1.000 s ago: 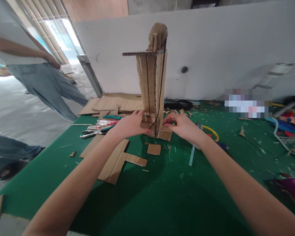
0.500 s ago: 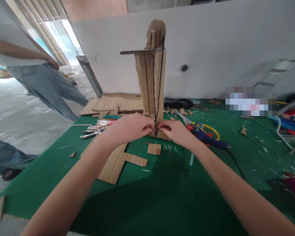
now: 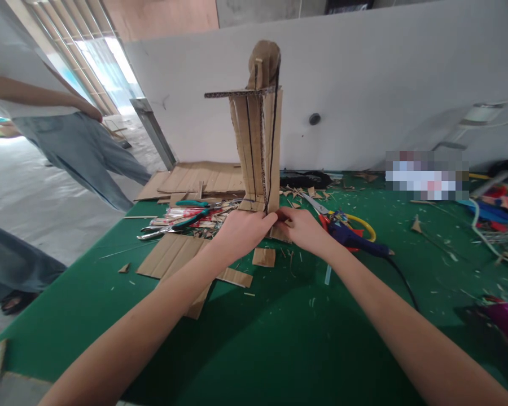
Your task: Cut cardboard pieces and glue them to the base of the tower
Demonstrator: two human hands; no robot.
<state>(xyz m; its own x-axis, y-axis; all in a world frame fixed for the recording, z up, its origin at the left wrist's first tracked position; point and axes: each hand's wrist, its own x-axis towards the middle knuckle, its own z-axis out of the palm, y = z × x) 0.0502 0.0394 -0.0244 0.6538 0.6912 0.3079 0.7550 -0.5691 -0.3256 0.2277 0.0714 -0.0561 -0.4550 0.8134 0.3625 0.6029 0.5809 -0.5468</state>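
Near the back of the green counter [image 3: 296, 332], in front of a white board [image 3: 186, 107], stands the cardboard tower [image 3: 245, 135], upright, with a flat crosspiece [image 3: 224, 95] jutting left near its top and a rounded head above. Black cord [image 3: 273, 148] runs down its right face towards the foot, and another dark line runs down the left one.

At the foot, both hands meet. The left hand [image 3: 250, 230] lies across the base, thumb towards the right; its fingers are mostly hidden, so I cannot tell whether they grip anything. The right hand [image 3: 300, 226] has its fingers curled in close to the left thumb, near the cord's lower end; whether they are clamped on it I cannot tell.

Just in front lies a small card square [image 3: 263, 257]. Left of the hands are teal-handled pliers [image 3: 190, 220] and larger cardboard pieces [image 3: 163, 254]. To the right lie scissors [image 3: 317, 204] and a blue glue gun [image 3: 355, 241]. Beyond the counter's left side stands another person [image 3: 71, 141].
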